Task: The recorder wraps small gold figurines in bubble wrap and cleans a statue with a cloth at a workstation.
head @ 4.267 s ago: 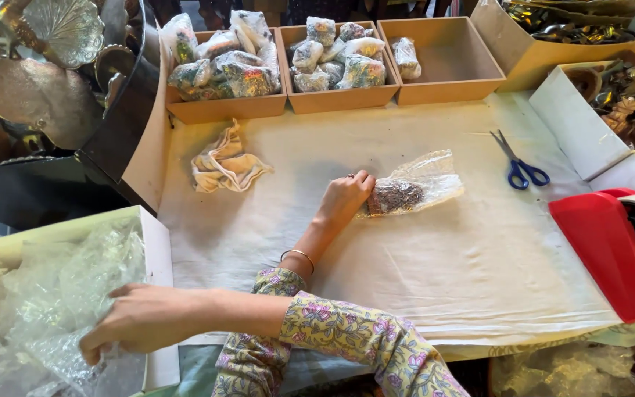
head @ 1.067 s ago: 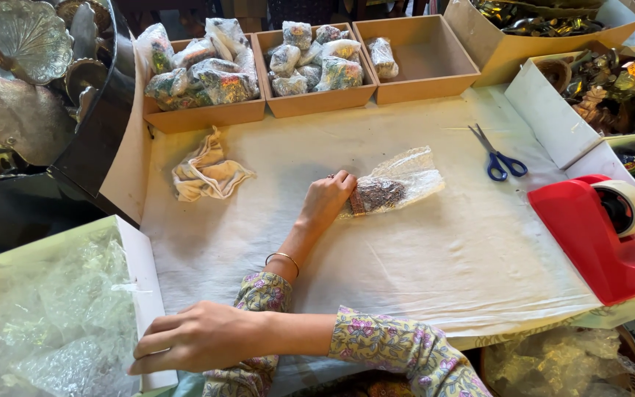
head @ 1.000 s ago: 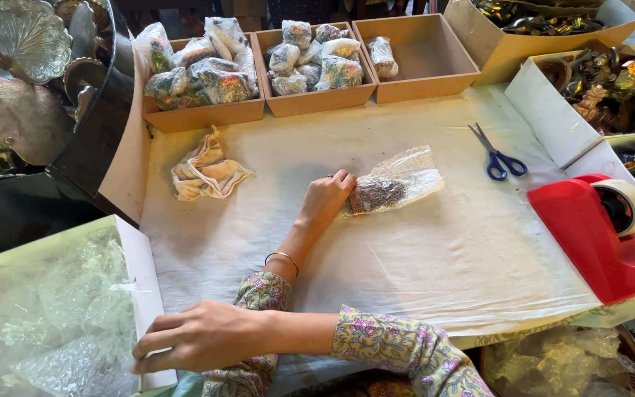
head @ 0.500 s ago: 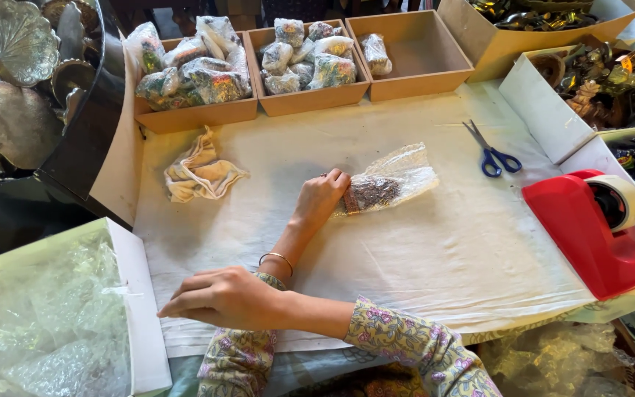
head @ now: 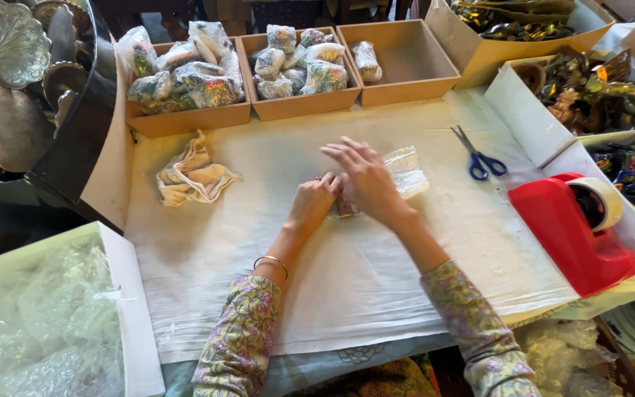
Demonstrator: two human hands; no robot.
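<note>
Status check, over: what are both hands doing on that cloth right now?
Left hand and right hand both pressing on the clear plastic packet. Packet flat on the white cloth. Scissors lie apart; nothing in the way.

The right hand (head: 365, 180) lies over most of the clear plastic bag (head: 409, 170), so the dark thing inside shows only as a sliver between the two hands, too little to tell what it is. Whether the left hand (head: 316, 200) grips the bag or only rests against it cannot be told. The box of clear plastic (head: 45, 323) is cut off at the left and bottom edges, and the wrapped bundles (head: 185, 73) in the cardboard trays (head: 192, 117) are too small to make out.
</note>
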